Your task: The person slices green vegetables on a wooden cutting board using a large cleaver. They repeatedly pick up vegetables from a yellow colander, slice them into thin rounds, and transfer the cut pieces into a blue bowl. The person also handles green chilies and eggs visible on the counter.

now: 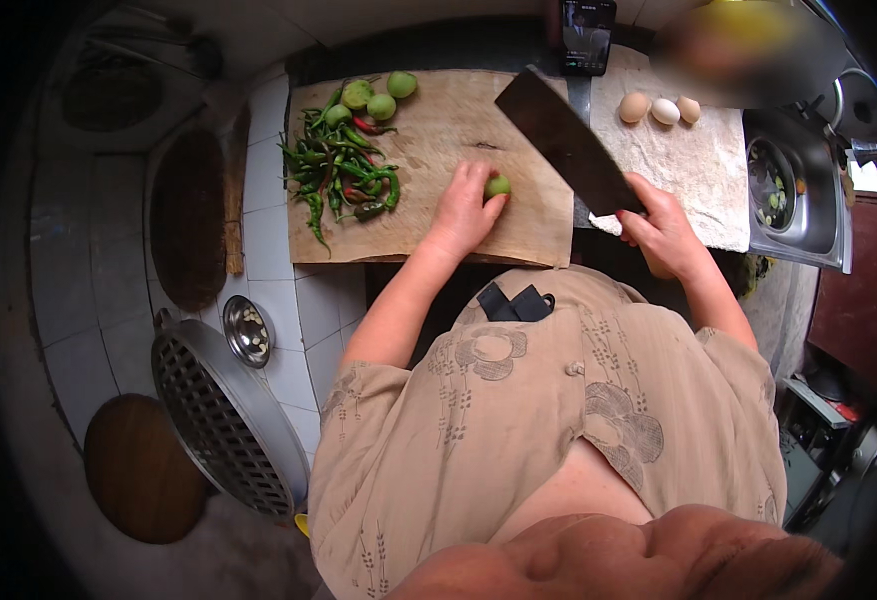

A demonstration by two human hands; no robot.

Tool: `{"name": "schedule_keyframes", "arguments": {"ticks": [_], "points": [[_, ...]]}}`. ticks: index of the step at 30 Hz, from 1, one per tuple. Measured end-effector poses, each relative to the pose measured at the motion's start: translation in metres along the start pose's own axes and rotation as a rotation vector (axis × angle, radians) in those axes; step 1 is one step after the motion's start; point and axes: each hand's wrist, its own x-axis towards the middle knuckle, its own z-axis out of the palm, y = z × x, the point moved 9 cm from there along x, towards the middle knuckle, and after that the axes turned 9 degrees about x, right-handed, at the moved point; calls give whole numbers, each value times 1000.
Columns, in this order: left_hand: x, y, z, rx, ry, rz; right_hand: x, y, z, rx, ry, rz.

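Observation:
My left hand [465, 206] holds a small round green fruit or vegetable [497, 187] against the wooden cutting board [438, 232], near its front right part. Gripped by its handle, a broad dark cleaver [570, 142] is in my right hand [662, 225]. Its blade is raised and slants up to the left, over the board's right edge. On the board's left side lies a heap of green chili peppers [348, 161] with a few red ones. Several more round green pieces [381, 106] sit at the back of that heap.
Right of the board, three eggs [665, 112] rest on a pale cloth [697, 180]. A phone [587, 37] stands upright behind. The steel sink [821, 232] is at far right. On the left are a metal bowl with pale pieces [248, 331] and a perforated metal steamer tray [221, 420].

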Motion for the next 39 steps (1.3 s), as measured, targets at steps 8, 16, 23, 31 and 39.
{"name": "schedule_keyframes", "arguments": {"ticks": [8, 16, 23, 31, 39], "points": [[-8, 26, -4, 173, 219, 195, 30, -2, 27, -353, -182, -224], [-22, 36, -2, 261, 294, 287, 24, -35, 37, -498, -327, -189], [-23, 29, 5, 238, 329, 310, 14, -59, 41, -610, -412, -174], [-30, 23, 10, 214, 392, 358, 37, -37, 59, -568, -425, -88], [-31, 21, 12, 197, 410, 385, 49, -24, 60, -397, -286, -224]]}}
